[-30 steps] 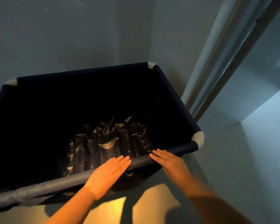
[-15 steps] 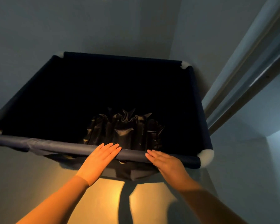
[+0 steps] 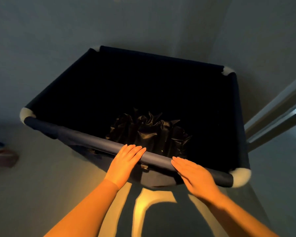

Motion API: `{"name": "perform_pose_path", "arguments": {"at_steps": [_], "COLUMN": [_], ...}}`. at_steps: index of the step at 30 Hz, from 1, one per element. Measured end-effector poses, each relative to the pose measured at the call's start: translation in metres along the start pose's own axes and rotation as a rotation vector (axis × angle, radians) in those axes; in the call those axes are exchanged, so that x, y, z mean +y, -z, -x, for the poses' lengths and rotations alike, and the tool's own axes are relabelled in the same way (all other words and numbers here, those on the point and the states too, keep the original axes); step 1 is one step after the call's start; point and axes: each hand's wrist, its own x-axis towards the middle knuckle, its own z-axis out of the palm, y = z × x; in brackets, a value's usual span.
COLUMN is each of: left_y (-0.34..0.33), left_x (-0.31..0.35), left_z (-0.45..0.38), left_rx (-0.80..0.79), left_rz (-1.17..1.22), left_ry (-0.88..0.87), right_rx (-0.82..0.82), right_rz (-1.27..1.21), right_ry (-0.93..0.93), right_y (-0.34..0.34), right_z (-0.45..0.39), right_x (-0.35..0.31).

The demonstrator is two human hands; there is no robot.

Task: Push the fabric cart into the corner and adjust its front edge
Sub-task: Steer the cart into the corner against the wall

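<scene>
The fabric cart [image 3: 72, 132] is a dark navy bin with a padded rail rim and white corner caps, standing in a corner between two grey walls. A crumpled black plastic bag [image 3: 149, 132] lies at its bottom. My left hand [image 3: 125, 163] rests flat on the front rail, fingers straight and together, pointing into the cart. My right hand [image 3: 193, 173] lies flat on the same rail to the right, near the front right corner cap [image 3: 240, 177]. Neither hand is curled around the rail.
Grey walls stand close behind and to the right of the cart. A metal door frame or rail [image 3: 273, 117] runs diagonally at the right. Blurred small items [image 3: 2, 156] sit on the floor at far left. Warm light patches fall on the floor below my arms.
The cart has swung in view: its left front corner cap now shows and the front rail slopes down to the right. Both hands stay flat on the front rail.
</scene>
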Motion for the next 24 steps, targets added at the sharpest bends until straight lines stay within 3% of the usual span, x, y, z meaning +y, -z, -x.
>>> {"name": "perform_pose_path", "arguments": {"at_steps": [11,24], "left_y": [0.016,0.007], "left_x": [-0.132,-0.150], "left_z": [0.012,0.045], "left_rx": [0.063,0.143], "left_rz": [0.081,0.115], "left_ry": [-0.047,0.027], "right_rx": [0.092,0.021], "right_rz": [-0.012,0.019], "right_ry": [-0.049,0.064], "right_y": [-0.059,-0.067], "right_z": [-0.094,-0.119], "right_x": [-0.078,-0.080]}}
